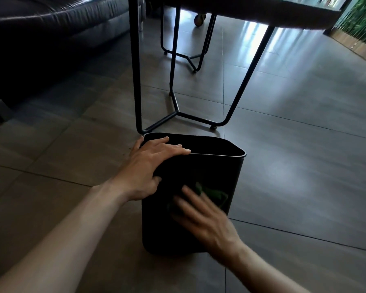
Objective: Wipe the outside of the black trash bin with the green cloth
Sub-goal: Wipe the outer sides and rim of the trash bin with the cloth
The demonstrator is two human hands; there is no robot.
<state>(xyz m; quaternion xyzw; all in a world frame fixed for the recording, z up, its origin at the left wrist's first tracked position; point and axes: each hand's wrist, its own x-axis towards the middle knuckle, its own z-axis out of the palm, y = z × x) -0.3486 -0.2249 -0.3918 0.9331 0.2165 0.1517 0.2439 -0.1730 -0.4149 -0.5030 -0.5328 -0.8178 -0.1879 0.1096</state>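
Right hand [201,216], seemingly cloth [212,194] against bin [199,166]

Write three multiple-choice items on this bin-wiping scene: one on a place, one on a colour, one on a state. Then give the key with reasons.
1. Where does the left hand rest?
A. on the rim of the black plastic trash bin
B. on the grey tiled floor
C. on the dark sofa

2. What colour is the crumpled cloth?
A. white
B. green
C. red

3. How does the bin stand?
A. upside down
B. flat on its side
C. tilted, opening away from the person

Key: 1 A, fingers drape over the rim; 2 B, green shows beyond the right hand; 3 C, the open mouth shows at the far end.
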